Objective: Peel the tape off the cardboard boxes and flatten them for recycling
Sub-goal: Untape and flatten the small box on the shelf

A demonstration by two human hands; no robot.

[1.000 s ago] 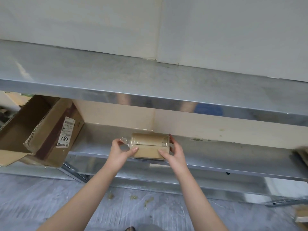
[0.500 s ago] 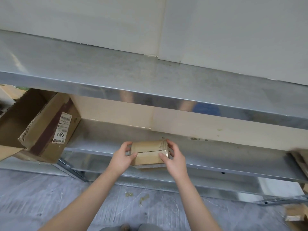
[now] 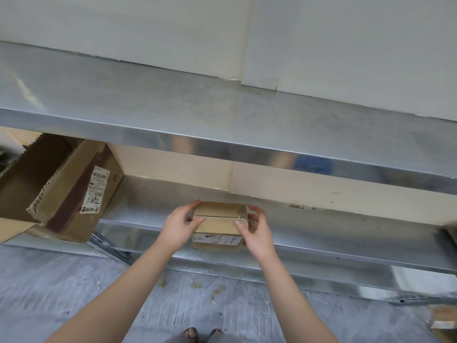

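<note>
A small brown cardboard box point(image 3: 218, 221), its top seam closed and a white label on its near side, sits at the front edge of the lower metal shelf point(image 3: 346, 233). My left hand point(image 3: 180, 225) grips the box's left end, thumb on top and fingers behind. My right hand point(image 3: 254, 227) grips the right end the same way. Clear tape glints at the box's right top corner.
A large open cardboard box point(image 3: 61, 194) with a white shipping label leans at the shelf's left end. The upper metal shelf point(image 3: 222, 115) overhangs above. More cardboard lies on the floor at bottom right point(image 3: 442, 320). Grey floor and my feet are below.
The box has been turned and drawn toward the shelf's front edge, so its labelled near side now shows. Both hands have kept hold of its ends.
</note>
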